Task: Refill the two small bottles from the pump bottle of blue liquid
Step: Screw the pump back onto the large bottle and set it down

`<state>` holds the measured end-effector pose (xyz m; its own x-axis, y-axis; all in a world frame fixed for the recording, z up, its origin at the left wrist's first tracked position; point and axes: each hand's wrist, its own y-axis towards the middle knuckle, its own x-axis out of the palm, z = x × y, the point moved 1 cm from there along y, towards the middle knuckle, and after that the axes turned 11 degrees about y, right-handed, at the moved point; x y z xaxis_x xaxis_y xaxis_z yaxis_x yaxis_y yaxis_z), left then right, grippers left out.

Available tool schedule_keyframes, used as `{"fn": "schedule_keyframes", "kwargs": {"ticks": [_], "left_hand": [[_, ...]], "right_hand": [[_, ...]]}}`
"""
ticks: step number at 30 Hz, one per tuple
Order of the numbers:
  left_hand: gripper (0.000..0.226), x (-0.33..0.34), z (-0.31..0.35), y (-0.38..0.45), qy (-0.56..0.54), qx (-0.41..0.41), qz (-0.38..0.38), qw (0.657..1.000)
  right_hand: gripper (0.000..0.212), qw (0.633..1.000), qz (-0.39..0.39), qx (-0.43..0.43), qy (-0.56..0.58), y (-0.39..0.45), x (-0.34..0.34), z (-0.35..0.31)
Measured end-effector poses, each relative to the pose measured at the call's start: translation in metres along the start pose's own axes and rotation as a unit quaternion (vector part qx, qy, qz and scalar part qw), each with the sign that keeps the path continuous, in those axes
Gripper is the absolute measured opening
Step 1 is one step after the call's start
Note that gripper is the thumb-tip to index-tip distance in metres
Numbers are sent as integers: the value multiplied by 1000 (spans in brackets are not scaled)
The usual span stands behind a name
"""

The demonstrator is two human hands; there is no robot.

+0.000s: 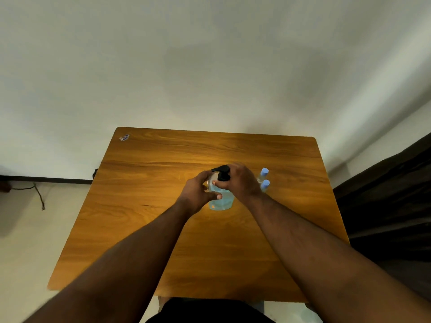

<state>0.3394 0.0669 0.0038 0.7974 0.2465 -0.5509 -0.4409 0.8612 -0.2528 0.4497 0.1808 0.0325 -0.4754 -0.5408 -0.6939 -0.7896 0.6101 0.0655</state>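
Left hand: we see our left hand [198,191] wrapped round the upper body of the pump bottle [221,199], fingers curled on its far left side and the thumb laid across the near face; it grasps the bottle.
Right hand: our right hand [240,183] is clasped on the neck of the bottle just under the black pump head [221,171], thumb pressed on the collar in front, the other fingers curled behind where we cannot see their tips.
Pump bottle: it stands upright near the middle of the worktop [140,229], clear plastic with blue liquid in the lower part; the pump spout points left.
Far small bottle [263,174]: upright with a light blue cap, just right of our right hand; we cannot tell whether the hand touches it.
Near small bottle [265,185]: same kind, capped, just beside the far one and closer to us, partly hidden by the wrist.
Sticker [124,137]: on the far left corner of the worktop.
Cable [38,194]: on the floor to the left, well apart.
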Motion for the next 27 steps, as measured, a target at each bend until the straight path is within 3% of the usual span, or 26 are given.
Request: {"fn": "schedule_keyframes", "kwargs": {"ticks": [6,11,18,27], "left_hand": [[87,11,-1,-6,-53,5,-11,999],[81,-7,-19,-7,-78,-19,34,996],[78,-105,-68,10,-95,-15,57,994],[80,-215,-129,55,-94,-48,62,992]], "right_hand": [[36,999,31,10,32,-8,2,1],[35,999,5,-20,36,2,12,-12],[39,994,2,-42,99,48,47,-63],[28,997,-26,-9,79,95,104,-90]]}}
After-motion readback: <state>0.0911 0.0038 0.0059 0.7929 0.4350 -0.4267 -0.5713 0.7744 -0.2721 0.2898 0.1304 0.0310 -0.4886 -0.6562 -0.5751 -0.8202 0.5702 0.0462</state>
